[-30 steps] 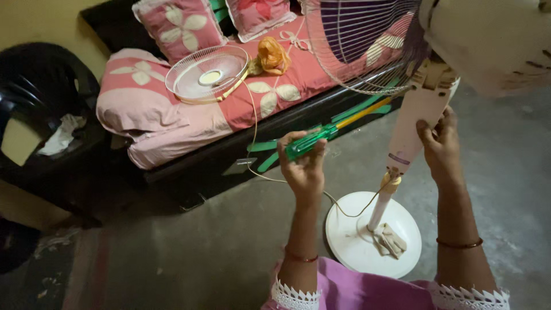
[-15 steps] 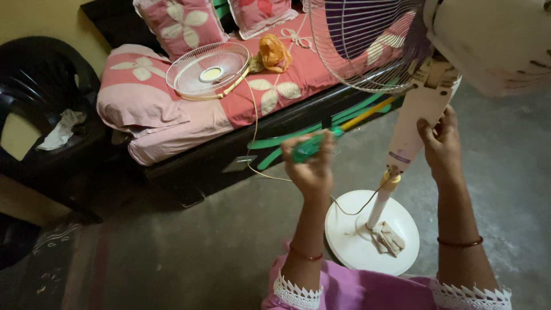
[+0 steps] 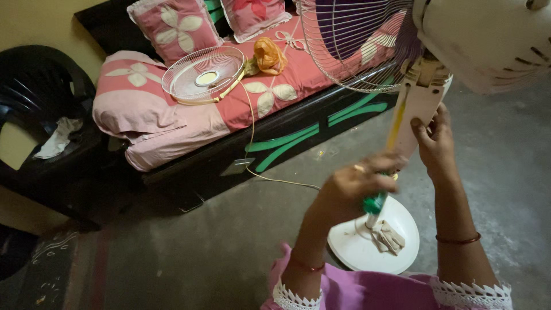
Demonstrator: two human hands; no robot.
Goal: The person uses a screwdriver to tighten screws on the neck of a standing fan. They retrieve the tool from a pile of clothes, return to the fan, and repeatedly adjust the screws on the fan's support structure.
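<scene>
The right hand (image 3: 437, 140) grips the cream plastic neck of the pedestal fan (image 3: 414, 117) to steady it while the left hand (image 3: 353, 186) clasps a green-handled screwdriver (image 3: 376, 202), its tip seemingly at the neck.

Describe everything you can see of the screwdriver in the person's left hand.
The screwdriver has a green handle, looking like plastic, gripped in the left hand, and a yellowish shaft rising steeply to the white fan neck, which the right hand steadies. Its tip is hidden by the neck's joint.
</scene>
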